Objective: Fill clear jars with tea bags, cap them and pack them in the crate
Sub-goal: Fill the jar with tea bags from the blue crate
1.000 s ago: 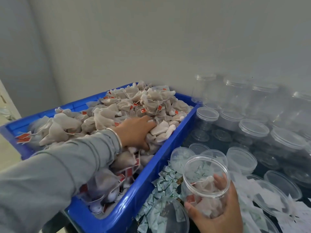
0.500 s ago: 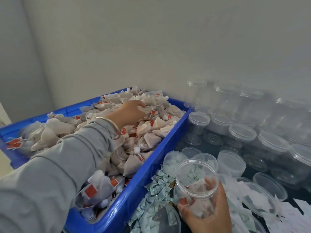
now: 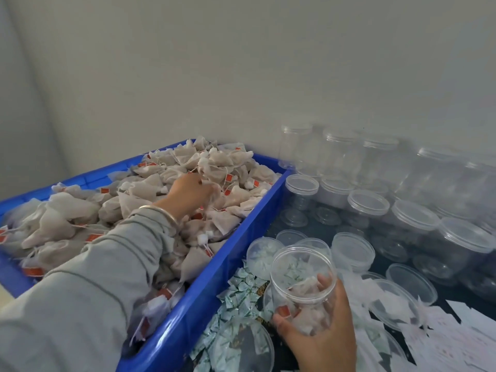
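A plain pale wall (image 3: 241,76) backs the whole bench; at far left the blue crate (image 3: 214,285) sits heaped with tea bags (image 3: 139,194), its long rim running toward the corner; the left hand (image 3: 188,191), grey sleeve (image 3: 88,291) and bangle (image 3: 161,210) behind it, reaches deep into the heap, fingers curled among the bags, though whether they actually grip one I cannot tell; just beside the crate's right edge lies a scatter of small green-printed sachets (image 3: 239,296) on the dark tabletop (image 3: 456,294); next the right hand (image 3: 322,331) grasps an open clear jar (image 3: 303,280), partly filled with bags; further right, loose lids (image 3: 412,283) and crowded empty jars (image 3: 367,208) reach the wall.
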Tool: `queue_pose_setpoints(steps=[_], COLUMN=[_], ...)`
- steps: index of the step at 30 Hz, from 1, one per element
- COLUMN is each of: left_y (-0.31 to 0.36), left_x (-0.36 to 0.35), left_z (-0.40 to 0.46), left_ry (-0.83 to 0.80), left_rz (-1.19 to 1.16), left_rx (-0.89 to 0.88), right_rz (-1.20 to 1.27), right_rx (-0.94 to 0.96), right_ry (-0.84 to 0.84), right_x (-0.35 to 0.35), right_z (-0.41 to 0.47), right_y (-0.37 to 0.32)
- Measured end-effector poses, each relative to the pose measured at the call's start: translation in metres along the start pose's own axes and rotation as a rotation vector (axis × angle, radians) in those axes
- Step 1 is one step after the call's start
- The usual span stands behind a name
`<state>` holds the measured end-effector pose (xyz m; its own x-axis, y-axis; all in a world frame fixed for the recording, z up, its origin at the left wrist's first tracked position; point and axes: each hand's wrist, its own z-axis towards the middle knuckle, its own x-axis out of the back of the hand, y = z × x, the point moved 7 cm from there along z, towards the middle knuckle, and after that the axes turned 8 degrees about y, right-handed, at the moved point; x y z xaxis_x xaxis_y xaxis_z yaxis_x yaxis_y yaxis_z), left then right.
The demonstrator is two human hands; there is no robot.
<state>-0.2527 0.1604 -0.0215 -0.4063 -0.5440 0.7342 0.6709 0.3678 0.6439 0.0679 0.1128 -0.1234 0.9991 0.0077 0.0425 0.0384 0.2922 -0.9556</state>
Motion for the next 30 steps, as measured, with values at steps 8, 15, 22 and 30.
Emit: queue_pose_setpoints(steps=[8,15,22,30], left_y=[0.103,0.133,0.133,0.125], left_x=[-0.009,-0.028,-0.034,-0.03], left_z=[-0.074,-0.133,-0.141,-0.12], left_ry=[-0.486,-0.741,-0.723,-0.444], left_rz=[-0.834,-0.543,-0.537,-0.554], left_rx=[-0.24,-0.481,-0.45,-0.421], right_rz=[-0.047,-0.022,0.023,0.113], right_rx=[-0.037,-0.052,0.001,0.058], right_ry=[-0.013,0.046,-0.01,0.045], right_x=[-0.003,0.002,-0.006,0.002], right_z=[-0.004,0.0,-0.002,0.0], right_y=[-0.001,-0.001,-0.004,-0.011])
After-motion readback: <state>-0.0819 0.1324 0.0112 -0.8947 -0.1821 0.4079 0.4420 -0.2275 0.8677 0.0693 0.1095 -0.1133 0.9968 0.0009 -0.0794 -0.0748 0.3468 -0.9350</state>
